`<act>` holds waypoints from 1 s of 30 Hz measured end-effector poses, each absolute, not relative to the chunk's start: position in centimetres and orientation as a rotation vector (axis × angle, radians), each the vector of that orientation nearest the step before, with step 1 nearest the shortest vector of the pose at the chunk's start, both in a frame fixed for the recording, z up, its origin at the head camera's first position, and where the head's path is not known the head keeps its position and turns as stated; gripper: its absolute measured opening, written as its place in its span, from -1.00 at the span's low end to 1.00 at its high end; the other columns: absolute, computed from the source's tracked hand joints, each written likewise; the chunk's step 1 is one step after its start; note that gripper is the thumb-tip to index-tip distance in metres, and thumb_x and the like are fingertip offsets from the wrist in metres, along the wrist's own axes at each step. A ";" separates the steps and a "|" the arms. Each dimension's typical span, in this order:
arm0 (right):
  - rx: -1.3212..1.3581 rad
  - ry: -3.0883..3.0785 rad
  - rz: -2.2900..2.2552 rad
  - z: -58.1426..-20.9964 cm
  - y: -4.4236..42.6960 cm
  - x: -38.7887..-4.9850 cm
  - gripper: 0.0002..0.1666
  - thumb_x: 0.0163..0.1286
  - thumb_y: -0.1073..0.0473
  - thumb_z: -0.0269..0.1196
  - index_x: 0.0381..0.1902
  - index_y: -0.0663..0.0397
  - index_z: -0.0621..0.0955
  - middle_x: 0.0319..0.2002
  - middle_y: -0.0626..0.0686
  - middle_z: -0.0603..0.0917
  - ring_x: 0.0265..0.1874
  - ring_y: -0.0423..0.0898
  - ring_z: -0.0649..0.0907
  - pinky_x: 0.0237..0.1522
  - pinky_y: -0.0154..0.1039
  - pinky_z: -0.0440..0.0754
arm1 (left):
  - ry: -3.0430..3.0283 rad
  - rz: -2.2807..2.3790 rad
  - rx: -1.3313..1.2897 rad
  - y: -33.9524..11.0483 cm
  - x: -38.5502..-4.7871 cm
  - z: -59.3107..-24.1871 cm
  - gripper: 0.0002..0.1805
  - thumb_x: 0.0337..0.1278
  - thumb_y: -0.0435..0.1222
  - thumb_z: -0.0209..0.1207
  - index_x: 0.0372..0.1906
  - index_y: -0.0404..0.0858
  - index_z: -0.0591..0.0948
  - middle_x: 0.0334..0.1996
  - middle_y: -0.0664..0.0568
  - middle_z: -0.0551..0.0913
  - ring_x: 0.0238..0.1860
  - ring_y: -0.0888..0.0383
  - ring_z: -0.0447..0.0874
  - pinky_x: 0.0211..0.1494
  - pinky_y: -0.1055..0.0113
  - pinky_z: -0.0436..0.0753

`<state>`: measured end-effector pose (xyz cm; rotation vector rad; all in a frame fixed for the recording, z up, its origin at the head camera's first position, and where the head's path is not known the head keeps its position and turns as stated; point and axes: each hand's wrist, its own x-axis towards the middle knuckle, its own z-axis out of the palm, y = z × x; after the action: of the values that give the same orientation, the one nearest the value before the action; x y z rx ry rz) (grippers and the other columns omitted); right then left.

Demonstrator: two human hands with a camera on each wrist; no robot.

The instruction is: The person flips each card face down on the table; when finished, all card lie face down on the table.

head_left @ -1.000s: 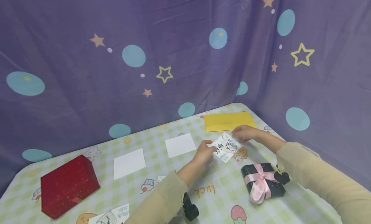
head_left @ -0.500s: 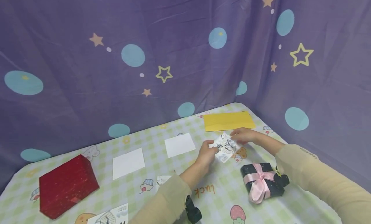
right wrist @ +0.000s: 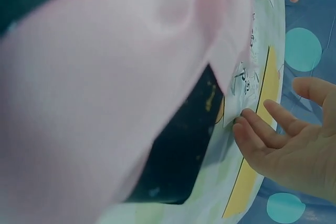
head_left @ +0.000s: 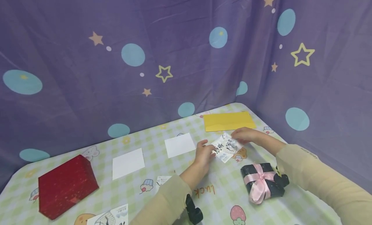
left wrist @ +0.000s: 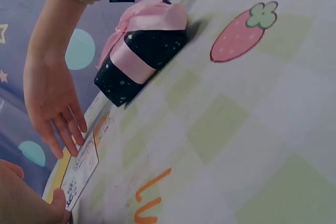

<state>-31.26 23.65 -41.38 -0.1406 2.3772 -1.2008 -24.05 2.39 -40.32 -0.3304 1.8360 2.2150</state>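
Observation:
A white card with black brush writing point(head_left: 226, 148) lies on the checked tablecloth, between both hands in the head view. My left hand point(head_left: 204, 155) is at the card's left corner, its fingers apart and fingertips touching or just beside the edge. At the upper right corner my right hand point(head_left: 246, 135) rests its fingertips on the card, and in the right wrist view that hand point(right wrist: 294, 145) has loose, nearly straight fingers. A flat yellow envelope-like sheet point(head_left: 229, 121) lies behind the card. Closer in sits a dark gift box with a pink ribbon point(head_left: 263, 183).
Two blank white cards point(head_left: 180, 145) lie in a row to the left. A red box point(head_left: 68, 187) stands at far left. Another printed card point(head_left: 111, 215) shows at the bottom edge, and one more point(head_left: 162, 180) is partly under my left sleeve. A purple curtain point(head_left: 174, 34) hangs behind.
My left hand has drawn back slightly left and its fingers have spread from the card's corner. The right hand and the card have barely moved.

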 end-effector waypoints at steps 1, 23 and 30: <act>-0.120 2.367 -1.215 -41.3 23.6 -31.2 -0.41 0.21 -0.02 0.12 0.08 0.29 0.43 0.05 0.24 0.47 -0.02 0.09 0.49 -0.01 -0.08 0.46 | 1.827 2.225 -0.331 2.3 -24.1 -40.4 -0.33 -0.17 -0.55 -0.02 0.21 -0.37 0.16 0.11 -0.31 0.14 0.06 -0.14 0.31 0.07 0.18 0.45; -0.006 2.350 -1.255 -39.7 22.9 -29.5 -0.42 0.24 0.09 0.08 0.12 0.39 0.36 0.08 0.30 0.43 0.02 0.14 0.44 0.04 -0.05 0.43 | 2.120 1.875 -0.182 2.3 -26.1 -41.2 -0.69 -0.06 -0.58 0.00 -0.12 -0.50 0.50 -0.50 -0.04 0.52 -0.63 0.26 0.42 -0.52 0.51 0.48; -0.080 2.531 -1.161 -41.6 24.7 -30.9 -0.51 0.22 0.02 0.13 -0.04 0.31 0.53 -0.25 0.14 0.59 -0.26 -0.03 0.57 -0.20 -0.19 0.57 | 2.085 1.933 -0.180 2.2 -26.3 -40.5 -0.71 -0.03 -0.59 0.00 -0.13 -0.50 0.52 -0.46 -0.09 0.55 -0.62 0.24 0.47 -0.44 0.45 0.56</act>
<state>-30.86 24.65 -41.65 -0.0803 2.5308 -1.1607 -26.34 2.18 -40.51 -0.1800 2.0847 1.9329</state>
